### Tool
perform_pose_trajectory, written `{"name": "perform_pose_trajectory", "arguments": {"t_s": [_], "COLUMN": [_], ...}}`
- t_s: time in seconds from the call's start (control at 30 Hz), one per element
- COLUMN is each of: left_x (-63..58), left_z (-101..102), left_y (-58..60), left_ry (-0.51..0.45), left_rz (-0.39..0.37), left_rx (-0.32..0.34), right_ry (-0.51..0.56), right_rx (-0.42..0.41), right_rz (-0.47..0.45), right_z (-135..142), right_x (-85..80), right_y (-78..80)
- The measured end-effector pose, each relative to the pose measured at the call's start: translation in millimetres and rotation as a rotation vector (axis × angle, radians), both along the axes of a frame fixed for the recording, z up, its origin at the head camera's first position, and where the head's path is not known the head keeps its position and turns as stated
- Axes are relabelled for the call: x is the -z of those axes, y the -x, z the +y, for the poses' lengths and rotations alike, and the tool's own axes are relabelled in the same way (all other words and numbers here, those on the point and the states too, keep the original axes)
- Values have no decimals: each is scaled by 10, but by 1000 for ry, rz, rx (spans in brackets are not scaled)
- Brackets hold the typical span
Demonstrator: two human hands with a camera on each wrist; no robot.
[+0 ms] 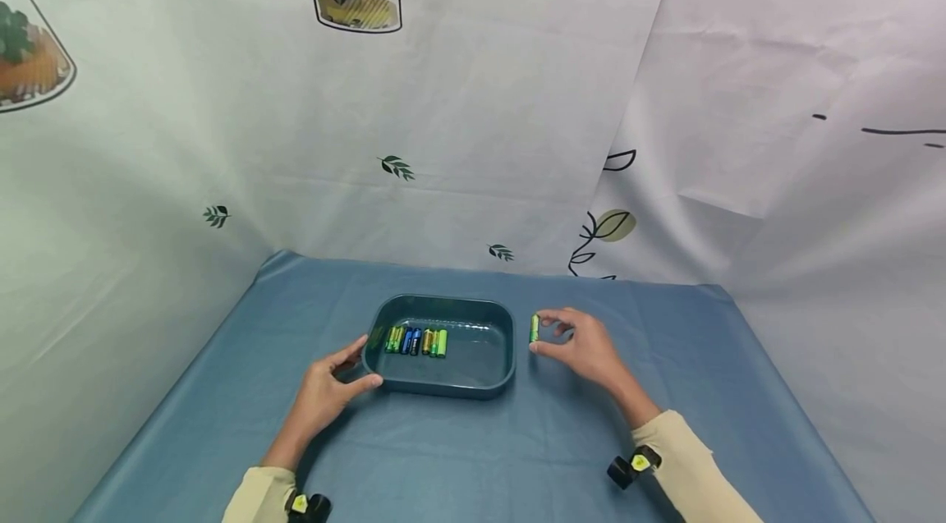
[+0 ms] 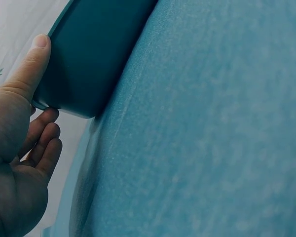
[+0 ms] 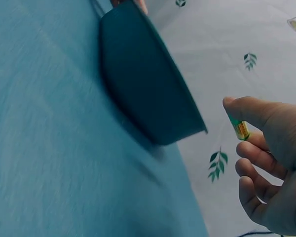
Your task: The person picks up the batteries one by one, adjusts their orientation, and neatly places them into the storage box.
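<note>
A dark teal rectangular tray (image 1: 458, 388) sits on the cloth, with a row of several batteries (image 1: 416, 341), green, blue and gold-green, lying side by side in its left half. At its left end my left hand (image 1: 328, 390) holds the tray's corner, thumb on the front rim and fingers around the left side. My right hand (image 1: 584, 345), just right of the tray, pinches a green battery (image 1: 534, 328) between thumb and fingertips. From the right wrist, this battery (image 3: 240, 129) shows a yellow band, and the other fingers curl loosely beneath it.
Blue cloth (image 1: 473, 457) covers the table. A pale fabric backdrop (image 1: 473, 112) with leaf and plant prints rises behind it and on both sides. Dark cameras (image 1: 634, 465) are strapped on both wrists.
</note>
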State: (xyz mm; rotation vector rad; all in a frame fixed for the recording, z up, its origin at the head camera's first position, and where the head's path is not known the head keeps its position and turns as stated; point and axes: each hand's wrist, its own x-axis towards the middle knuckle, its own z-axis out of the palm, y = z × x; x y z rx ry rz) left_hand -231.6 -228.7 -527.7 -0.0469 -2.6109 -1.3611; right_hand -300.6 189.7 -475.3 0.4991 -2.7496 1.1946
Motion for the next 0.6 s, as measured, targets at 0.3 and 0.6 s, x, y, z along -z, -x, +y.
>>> {"name": "perform_pose_trajectory", "arguments": {"t_s": [0.3,0.6], "left_x": [24,25], "left_z": [-10,-12], "left_y": [-10,-7], "left_ry": [0,3], "left_rz": [5,-13], "left_rx": [4,3], "right_ry": [10,72], "right_rx": [-34,-79], "right_rz": [-9,-44], "right_z": [-250,-572], "right_x": [-146,-230], "right_y": [42,100]}}
